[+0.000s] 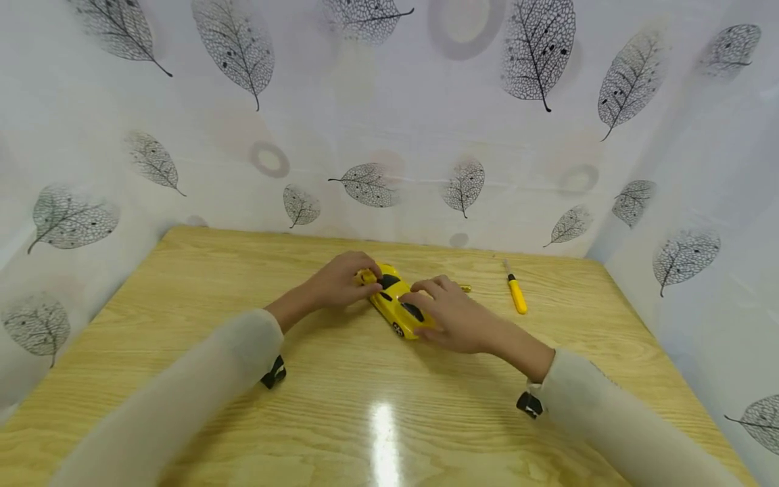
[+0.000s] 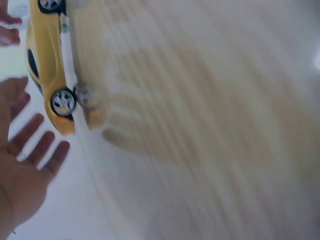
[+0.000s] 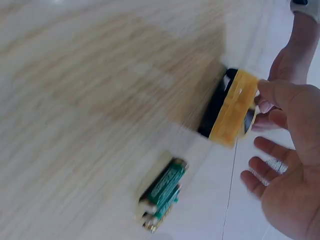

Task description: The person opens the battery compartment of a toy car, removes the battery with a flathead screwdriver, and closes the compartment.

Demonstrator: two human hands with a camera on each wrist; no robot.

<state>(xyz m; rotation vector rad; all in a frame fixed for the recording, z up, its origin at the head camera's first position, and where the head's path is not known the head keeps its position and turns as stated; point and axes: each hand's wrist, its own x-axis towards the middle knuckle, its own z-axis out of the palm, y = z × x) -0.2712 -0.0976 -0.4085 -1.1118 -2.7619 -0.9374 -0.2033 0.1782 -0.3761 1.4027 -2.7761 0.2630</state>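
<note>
A yellow toy car (image 1: 398, 308) with dark windows stands on its wheels on the wooden table. My left hand (image 1: 343, 279) is at its far-left end, thumb and fingers around that end in the head view. The left wrist view shows the left hand's fingers (image 2: 30, 142) spread, beside the car (image 2: 47, 65). At the nearer end my right hand (image 1: 453, 314) arches over the hood. In the right wrist view, the thumb of the right hand (image 3: 287, 175) is right at the car's edge (image 3: 232, 110), its other fingers loosely bent and apart.
Green batteries (image 3: 162, 187) lie on the table close to the right hand; a gold end (image 1: 465, 288) shows past that hand in the head view. Farther right lies a screwdriver (image 1: 517, 295) with a yellow handle. Leaf-printed cloth (image 1: 377, 135) hangs behind the table and along its sides.
</note>
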